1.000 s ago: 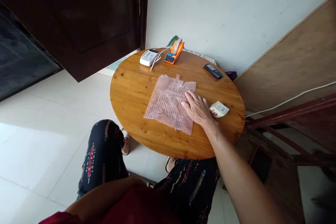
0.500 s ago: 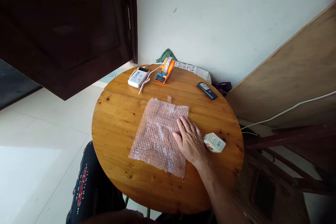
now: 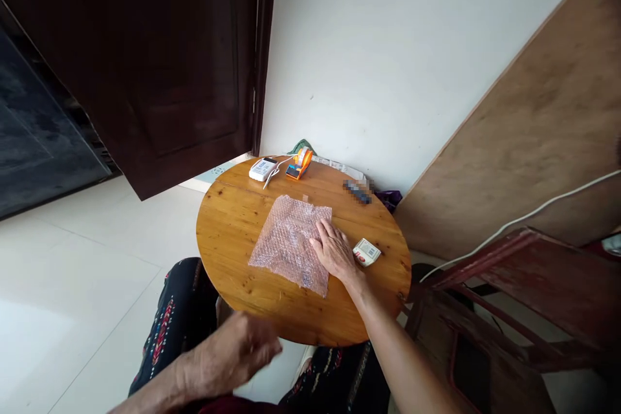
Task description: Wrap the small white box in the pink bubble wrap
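A pink sheet of bubble wrap lies flat in the middle of a round wooden table. My right hand rests palm down on the sheet's right edge, fingers stretched flat, holding nothing. A small white and red box sits just right of that hand, close to the thumb side. My left hand hovers low in front of the table's near edge, above my lap; its fingers are blurred by motion, and nothing shows in it.
At the table's far side stand a white device with a cable, an orange tape dispenser and a dark remote-like object. A wooden board leans on the wall at right. A dark wooden chair is close at right. A dark door stands behind.
The camera has pulled back and up, so the table looks smaller. My left hand has come into view at the bottom. My right hand stays on the bubble wrap.
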Action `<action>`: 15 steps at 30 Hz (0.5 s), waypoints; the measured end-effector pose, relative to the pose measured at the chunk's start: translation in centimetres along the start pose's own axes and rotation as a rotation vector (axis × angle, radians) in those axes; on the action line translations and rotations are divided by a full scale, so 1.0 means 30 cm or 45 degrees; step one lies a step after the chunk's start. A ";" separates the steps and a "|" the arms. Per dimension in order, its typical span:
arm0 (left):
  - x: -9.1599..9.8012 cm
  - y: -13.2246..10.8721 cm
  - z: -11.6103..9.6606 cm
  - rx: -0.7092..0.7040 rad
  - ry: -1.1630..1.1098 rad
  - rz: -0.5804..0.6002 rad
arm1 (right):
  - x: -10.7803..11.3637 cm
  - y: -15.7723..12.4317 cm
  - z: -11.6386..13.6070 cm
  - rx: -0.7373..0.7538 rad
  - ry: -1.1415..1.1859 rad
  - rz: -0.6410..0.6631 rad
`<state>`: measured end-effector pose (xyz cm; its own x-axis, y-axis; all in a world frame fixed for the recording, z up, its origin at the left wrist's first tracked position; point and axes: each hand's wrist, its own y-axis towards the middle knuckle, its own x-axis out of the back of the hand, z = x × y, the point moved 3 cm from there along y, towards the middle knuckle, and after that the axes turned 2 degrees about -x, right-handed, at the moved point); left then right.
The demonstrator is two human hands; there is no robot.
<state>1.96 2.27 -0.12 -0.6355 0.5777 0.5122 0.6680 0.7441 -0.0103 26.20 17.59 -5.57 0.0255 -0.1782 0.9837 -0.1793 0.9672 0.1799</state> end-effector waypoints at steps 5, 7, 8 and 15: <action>0.084 0.332 0.009 -0.168 0.679 -0.327 | 0.033 0.000 0.023 0.021 -0.023 -0.040; 0.070 0.445 0.075 -0.121 0.819 -0.263 | 0.064 -0.003 0.031 0.048 -0.007 -0.053; 0.058 0.481 0.114 -0.071 0.856 -0.214 | 0.085 -0.008 0.029 0.061 0.005 -0.067; 0.016 0.498 0.214 -0.013 0.894 -0.172 | 0.190 -0.104 -0.188 -0.226 0.062 -0.116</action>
<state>9.15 15.81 -5.54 -0.3160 0.1257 0.9404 0.6067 0.7888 0.0984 32.45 14.57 -0.49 0.0822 -0.2617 0.9616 0.0016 0.9649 0.2624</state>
